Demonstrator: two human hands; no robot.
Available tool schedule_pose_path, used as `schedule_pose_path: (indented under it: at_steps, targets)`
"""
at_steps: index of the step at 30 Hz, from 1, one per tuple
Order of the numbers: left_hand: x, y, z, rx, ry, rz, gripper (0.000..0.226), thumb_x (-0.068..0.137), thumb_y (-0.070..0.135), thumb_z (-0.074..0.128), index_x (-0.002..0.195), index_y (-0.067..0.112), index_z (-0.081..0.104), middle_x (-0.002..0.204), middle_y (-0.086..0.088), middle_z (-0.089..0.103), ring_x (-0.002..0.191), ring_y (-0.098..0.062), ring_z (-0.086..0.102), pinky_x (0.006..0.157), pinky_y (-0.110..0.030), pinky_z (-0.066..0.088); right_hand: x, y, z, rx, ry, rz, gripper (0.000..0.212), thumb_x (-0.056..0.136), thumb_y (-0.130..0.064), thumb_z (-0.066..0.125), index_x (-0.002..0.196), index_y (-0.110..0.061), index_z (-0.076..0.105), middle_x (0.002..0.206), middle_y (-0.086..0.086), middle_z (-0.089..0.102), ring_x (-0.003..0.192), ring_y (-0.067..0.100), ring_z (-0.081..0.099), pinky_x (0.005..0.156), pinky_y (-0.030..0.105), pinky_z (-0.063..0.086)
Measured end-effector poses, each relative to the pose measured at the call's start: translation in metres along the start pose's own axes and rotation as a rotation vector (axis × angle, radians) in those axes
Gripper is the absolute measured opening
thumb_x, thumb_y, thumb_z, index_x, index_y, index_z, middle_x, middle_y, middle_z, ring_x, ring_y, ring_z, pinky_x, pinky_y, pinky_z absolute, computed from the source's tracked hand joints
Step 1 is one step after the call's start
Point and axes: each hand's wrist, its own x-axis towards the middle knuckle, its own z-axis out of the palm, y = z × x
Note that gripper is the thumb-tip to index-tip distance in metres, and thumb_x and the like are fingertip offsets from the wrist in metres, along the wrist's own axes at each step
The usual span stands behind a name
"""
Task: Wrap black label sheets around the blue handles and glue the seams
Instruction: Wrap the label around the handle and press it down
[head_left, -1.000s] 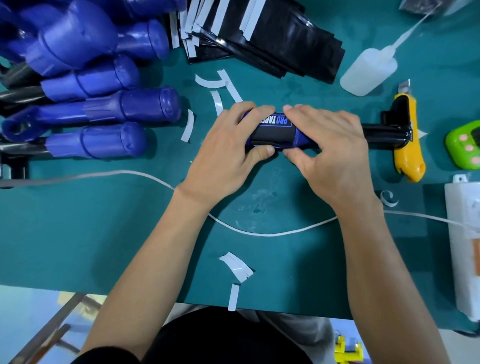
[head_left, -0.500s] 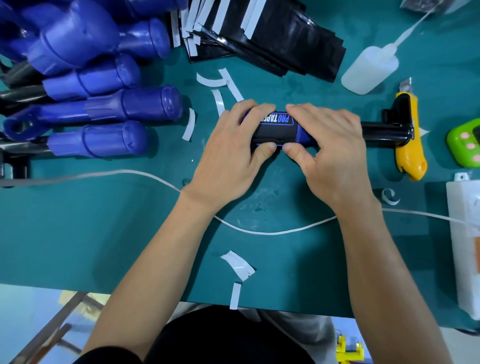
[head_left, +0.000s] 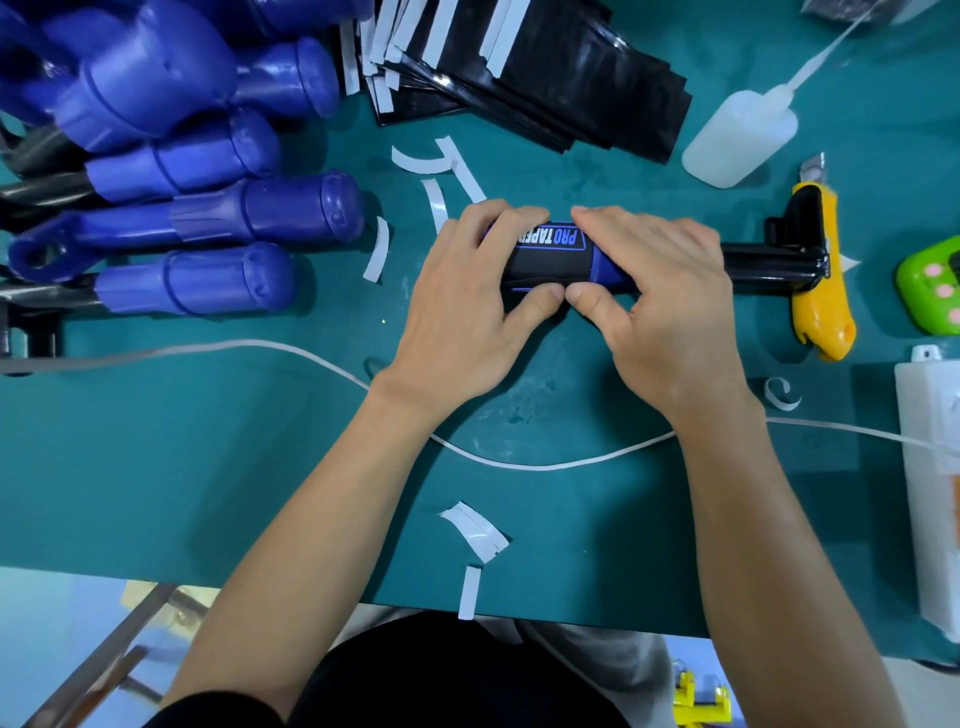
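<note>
A blue handle (head_left: 605, 266) lies crosswise at the table's middle, its black shaft (head_left: 758, 266) running right. A black label sheet (head_left: 545, 254) printed "PRO TAPER" is wrapped around it. My left hand (head_left: 467, 306) grips the handle's left part, fingers over the top, thumb underneath. My right hand (head_left: 660, 301) grips the right part the same way. Both thumbs meet on the label's lower edge. A stack of black label sheets (head_left: 545, 73) with white backing strips lies at the back. The glue bottle (head_left: 737, 140) lies at the back right.
Several bare blue handles (head_left: 208, 213) are piled at the left. A yellow utility knife (head_left: 818, 275) lies under the shaft's end. A green device (head_left: 930, 291) and a white box (head_left: 930, 467) sit at the right. A white cable (head_left: 260, 348) crosses the green mat; peeled white strips (head_left: 475, 530) are scattered.
My thumbs have slid together along the label's lower edge until they touch. The handle has stayed in place.
</note>
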Motion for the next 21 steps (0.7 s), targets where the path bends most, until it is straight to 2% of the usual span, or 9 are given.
schedule_pose_path:
  at_steps: [3, 5, 13, 21]
  targets:
    - [0.0008, 0.0004, 0.0009, 0.009, 0.017, -0.002, 0.051, 0.09, 0.046, 0.069, 0.137, 0.027, 0.057, 0.13, 0.007, 0.053, 0.111, -0.016, 0.052, 0.099, -0.041, 0.044, 0.0004, -0.0007, -0.0007, 0.015, -0.016, 0.017, 0.047, 0.092, -0.023, 0.077, 0.137, -0.011, 0.068, 0.135, 0.0, 0.069, 0.121, 0.02, 0.06, 0.105, 0.029, 0.029]
    - [0.0014, -0.0002, 0.0012, -0.004, 0.021, -0.008, 0.051, 0.091, 0.047, 0.069, 0.136, 0.028, 0.057, 0.13, 0.007, 0.053, 0.111, -0.015, 0.052, 0.1, -0.043, 0.044, 0.0011, -0.0015, -0.0014, 0.024, -0.017, 0.027, 0.047, 0.092, -0.023, 0.077, 0.137, -0.012, 0.068, 0.135, 0.0, 0.069, 0.121, 0.02, 0.061, 0.106, 0.028, 0.029]
    - [0.001, 0.0028, 0.0019, -0.091, 0.024, -0.034, 0.048, 0.091, 0.042, 0.068, 0.135, 0.026, 0.059, 0.127, 0.01, 0.052, 0.11, -0.016, 0.051, 0.101, -0.04, 0.043, 0.0022, -0.0024, -0.0043, 0.061, -0.023, 0.055, 0.046, 0.09, -0.018, 0.073, 0.136, -0.013, 0.069, 0.135, -0.002, 0.069, 0.12, 0.016, 0.058, 0.108, 0.02, 0.023]
    - [0.0009, 0.0055, -0.0013, -0.133, -0.022, -0.076, 0.048, 0.091, 0.037, 0.065, 0.137, 0.025, 0.059, 0.129, 0.006, 0.054, 0.114, -0.016, 0.049, 0.101, -0.029, 0.038, 0.0026, -0.0087, -0.0006, 0.112, 0.001, 0.128, 0.044, 0.088, -0.016, 0.07, 0.132, -0.017, 0.071, 0.131, -0.007, 0.07, 0.119, 0.013, 0.057, 0.108, 0.02, 0.022]
